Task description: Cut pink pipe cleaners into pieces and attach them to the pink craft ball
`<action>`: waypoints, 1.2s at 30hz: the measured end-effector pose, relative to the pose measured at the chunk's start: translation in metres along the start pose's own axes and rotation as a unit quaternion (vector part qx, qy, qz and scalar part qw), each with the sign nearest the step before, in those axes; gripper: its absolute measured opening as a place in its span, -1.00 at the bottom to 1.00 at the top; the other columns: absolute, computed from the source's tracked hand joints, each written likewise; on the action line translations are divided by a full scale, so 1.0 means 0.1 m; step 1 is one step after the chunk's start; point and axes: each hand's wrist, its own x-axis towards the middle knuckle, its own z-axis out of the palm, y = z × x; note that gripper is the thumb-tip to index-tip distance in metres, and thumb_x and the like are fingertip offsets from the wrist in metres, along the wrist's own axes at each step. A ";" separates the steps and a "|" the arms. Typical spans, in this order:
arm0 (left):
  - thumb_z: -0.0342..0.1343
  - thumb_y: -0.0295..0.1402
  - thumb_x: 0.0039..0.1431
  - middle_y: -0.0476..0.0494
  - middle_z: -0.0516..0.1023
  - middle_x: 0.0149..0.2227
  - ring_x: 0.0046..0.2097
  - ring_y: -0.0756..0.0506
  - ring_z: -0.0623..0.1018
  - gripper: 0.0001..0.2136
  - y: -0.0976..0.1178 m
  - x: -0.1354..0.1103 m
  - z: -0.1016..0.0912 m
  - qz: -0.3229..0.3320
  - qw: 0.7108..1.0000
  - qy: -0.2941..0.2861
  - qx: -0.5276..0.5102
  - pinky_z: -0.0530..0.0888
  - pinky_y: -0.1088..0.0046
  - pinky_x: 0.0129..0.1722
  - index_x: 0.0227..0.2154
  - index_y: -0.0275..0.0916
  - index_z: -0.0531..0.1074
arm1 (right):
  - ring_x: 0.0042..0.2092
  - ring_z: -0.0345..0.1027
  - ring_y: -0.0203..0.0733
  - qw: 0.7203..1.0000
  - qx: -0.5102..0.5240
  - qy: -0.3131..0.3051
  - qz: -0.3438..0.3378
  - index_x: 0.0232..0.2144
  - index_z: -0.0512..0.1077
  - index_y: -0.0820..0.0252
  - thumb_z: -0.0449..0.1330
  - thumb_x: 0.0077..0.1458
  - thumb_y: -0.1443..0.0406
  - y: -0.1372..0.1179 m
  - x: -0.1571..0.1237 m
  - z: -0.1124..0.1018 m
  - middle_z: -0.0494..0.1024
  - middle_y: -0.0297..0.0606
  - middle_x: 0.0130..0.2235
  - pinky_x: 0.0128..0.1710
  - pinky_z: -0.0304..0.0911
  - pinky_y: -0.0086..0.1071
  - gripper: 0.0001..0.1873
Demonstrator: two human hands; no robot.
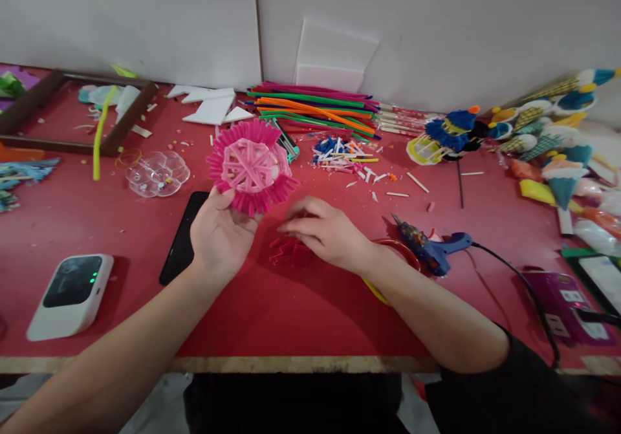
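Observation:
My left hand (220,237) is closed on a round pink pipe-cleaner craft (248,165), holding it up above the table. Its light pink strands cross in the middle, and a fringe of short darker pink pieces runs around the rim. Just right of the craft is my right hand (323,230), its fingers bent and drawn together. Whatever they hold, if anything, is too small or hidden to make out. Below those fingers lies a small pile of cut pink pipe-cleaner pieces (290,251) on the red tabletop.
A blue glue gun (434,246) with a cord lies right of my forearm, near a purple power strip (565,308). Bundled pipe cleaners (313,110) lie at the back. To the left are a black phone (182,240), a white device (72,297) and a clear tray (158,174).

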 end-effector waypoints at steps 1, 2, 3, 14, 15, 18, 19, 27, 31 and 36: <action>0.09 -0.51 -0.03 -0.02 0.53 -0.43 -0.39 -0.06 0.52 -0.90 0.00 0.00 -0.01 0.005 1.000 -0.002 0.006 0.45 0.44 -0.43 -0.43 -0.20 0.44 | -0.14 0.49 -0.20 1.000 0.011 0.022 0.019 -0.20 0.61 0.20 0.06 0.28 0.42 0.02 0.00 -0.02 0.58 -0.13 -0.19 -0.12 0.41 -0.32 -0.71; 0.09 -0.51 -0.04 -0.02 0.52 -0.42 -0.38 -0.05 0.52 -0.88 -0.01 0.00 -0.01 0.010 1.000 -0.004 0.014 0.46 0.44 -0.42 -0.42 -0.20 0.45 | -0.16 0.50 -0.21 0.998 0.024 0.042 0.044 -0.22 0.62 0.19 0.08 0.27 0.42 0.05 0.00 -0.04 0.59 -0.15 -0.21 -0.13 0.42 -0.32 -0.72; 0.08 -0.53 -0.07 -0.02 0.51 -0.43 -0.39 -0.05 0.51 -0.86 -0.01 0.00 -0.02 0.012 1.000 -0.006 0.023 0.46 0.44 -0.41 -0.42 -0.20 0.45 | -0.19 0.51 -0.22 0.994 0.043 0.063 0.078 -0.22 0.62 0.18 0.12 0.24 0.41 0.08 0.01 -0.07 0.60 -0.18 -0.23 -0.16 0.42 -0.32 -0.75; 0.05 -0.60 -0.27 -0.06 0.62 -0.31 -0.30 -0.05 0.55 -0.70 -0.06 0.00 -0.06 -0.028 0.995 -0.089 0.039 0.52 0.53 -0.34 -0.44 -0.17 0.54 | -0.33 0.46 -0.29 0.910 0.280 0.190 0.239 -0.41 0.57 0.15 0.42 -0.03 0.08 0.10 0.13 -0.38 0.57 -0.30 -0.34 -0.30 0.47 -0.35 -0.73; 0.05 -0.61 -0.28 -0.05 0.62 -0.31 -0.29 -0.05 0.55 -0.67 -0.06 -0.01 -0.06 -0.026 0.995 -0.093 0.040 0.53 0.53 -0.32 -0.42 -0.16 0.55 | -0.32 0.45 -0.28 0.910 0.280 0.184 0.242 -0.42 0.57 0.15 0.43 -0.05 0.07 0.10 0.13 -0.38 0.57 -0.30 -0.33 -0.31 0.47 -0.35 -0.72; 0.06 -0.62 -0.29 -0.05 0.62 -0.32 -0.26 -0.07 0.56 -0.66 -0.06 -0.01 -0.06 -0.024 0.995 -0.084 0.053 0.53 0.51 -0.30 -0.41 -0.17 0.55 | -0.34 0.46 -0.30 0.910 0.287 0.166 0.250 -0.41 0.59 0.15 0.44 -0.04 0.15 0.06 0.13 -0.39 0.59 -0.31 -0.34 -0.30 0.44 -0.36 -0.78; 0.07 -0.62 -0.29 -0.04 0.61 -0.34 -0.27 -0.06 0.55 -0.67 -0.05 -0.01 -0.07 -0.023 0.995 -0.079 0.060 0.52 0.52 -0.33 -0.42 -0.18 0.55 | -0.35 0.46 -0.31 0.911 0.291 0.153 0.247 -0.41 0.59 0.15 0.43 -0.04 0.19 0.04 0.12 -0.41 0.60 -0.31 -0.35 -0.30 0.43 -0.36 -0.82; 0.13 -0.60 -0.36 0.00 0.55 -0.42 -0.38 0.00 0.47 -0.72 -0.06 0.00 -0.08 -0.007 0.995 -0.078 0.068 0.45 0.57 -0.42 -0.48 -0.20 0.54 | -0.43 0.43 -0.35 0.897 0.348 0.105 0.251 -0.40 0.48 0.17 0.42 -0.05 0.33 -0.09 0.13 -0.47 0.55 -0.39 -0.44 -0.44 0.36 -0.44 -0.82; 0.14 -0.60 -0.37 0.00 0.56 -0.40 -0.37 0.00 0.48 -0.68 -0.08 0.00 -0.08 -0.004 0.994 -0.084 0.069 0.45 0.56 -0.42 -0.44 -0.20 0.56 | -0.48 0.40 -0.39 0.874 0.401 0.107 0.252 -0.40 0.31 0.12 0.45 -0.06 0.28 -0.06 0.13 -0.45 0.50 -0.46 -0.46 -0.46 0.36 -0.45 -0.66; 0.15 -0.58 -0.39 0.03 0.59 -0.39 -0.34 -0.02 0.50 -0.66 -0.08 -0.01 -0.08 -0.002 0.993 -0.094 0.071 0.48 0.54 -0.36 -0.43 -0.17 0.58 | -0.49 0.38 -0.40 0.865 0.417 0.091 0.263 -0.40 0.22 0.10 0.46 -0.07 0.24 -0.03 0.13 -0.42 0.48 -0.48 -0.46 -0.45 0.35 -0.43 -0.57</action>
